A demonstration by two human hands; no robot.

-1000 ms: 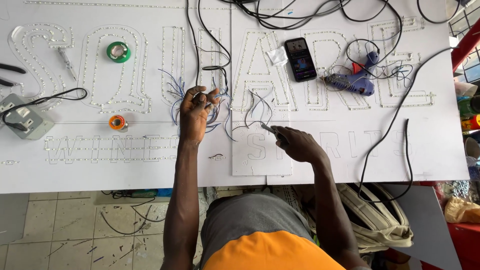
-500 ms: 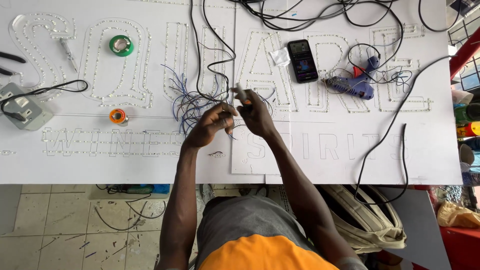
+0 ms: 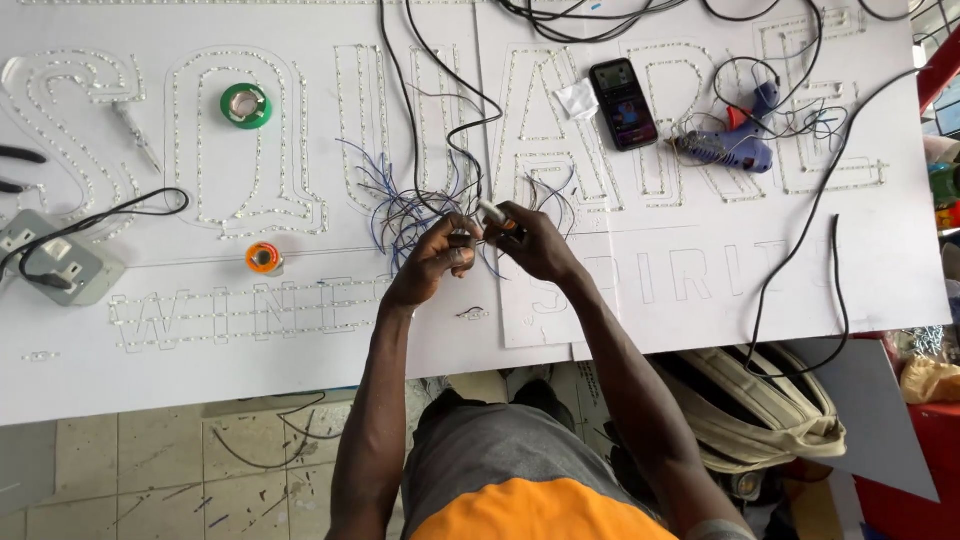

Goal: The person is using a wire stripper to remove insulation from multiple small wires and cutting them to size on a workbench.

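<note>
Up close, thin blue wires (image 3: 405, 205), tangled, splayed over white board (image 3: 700, 290)

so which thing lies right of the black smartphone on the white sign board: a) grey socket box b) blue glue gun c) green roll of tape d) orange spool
b: the blue glue gun lies right of the black smartphone on the white sign board, while the tape roll, the socket box and the spool all sit on the board's left half.

white sign board (image 3: 300, 330) was dotted with pale letter outlines, blue wires (image 3: 395, 205) tangled over it, black cables (image 3: 420, 90) looped across. green tape roll (image 3: 245, 105), orange tape roll (image 3: 263, 258), purple-blue glue gun (image 3: 725, 150), black phone (image 3: 623, 103), grey socket box (image 3: 55, 262).
</note>
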